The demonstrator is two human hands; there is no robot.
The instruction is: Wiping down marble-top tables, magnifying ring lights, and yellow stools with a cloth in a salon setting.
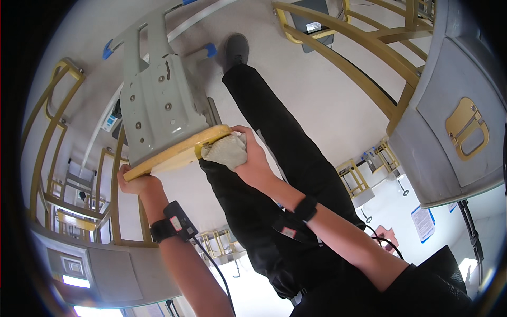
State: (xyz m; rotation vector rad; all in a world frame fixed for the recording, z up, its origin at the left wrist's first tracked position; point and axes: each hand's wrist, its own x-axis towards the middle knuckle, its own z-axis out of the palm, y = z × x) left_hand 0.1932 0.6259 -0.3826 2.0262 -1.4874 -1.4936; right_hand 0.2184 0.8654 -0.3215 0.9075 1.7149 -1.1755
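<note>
A grey metal chair or stool frame (158, 99), with rivets and chipped paint, stretches away from me, blue caps on its feet. Across its near end runs a yellow-edged wooden board (178, 152). My left hand (138, 183) grips the board's left end, its fingers partly hidden behind the edge. In my right hand (251, 158) is a crumpled off-white cloth (226, 151), pressed against the underside of the board near its right end. Each wrist wears a black strap, and a small cabled box is fixed at the left one.
Yellow metal frames (348, 55) of furniture stand on the right, beside a grey panel (447, 119) with a brass-coloured latch. More yellow frames (51, 134) rise on the left. My outstretched leg (277, 119) and shoe (236, 51) lie right of the chair frame.
</note>
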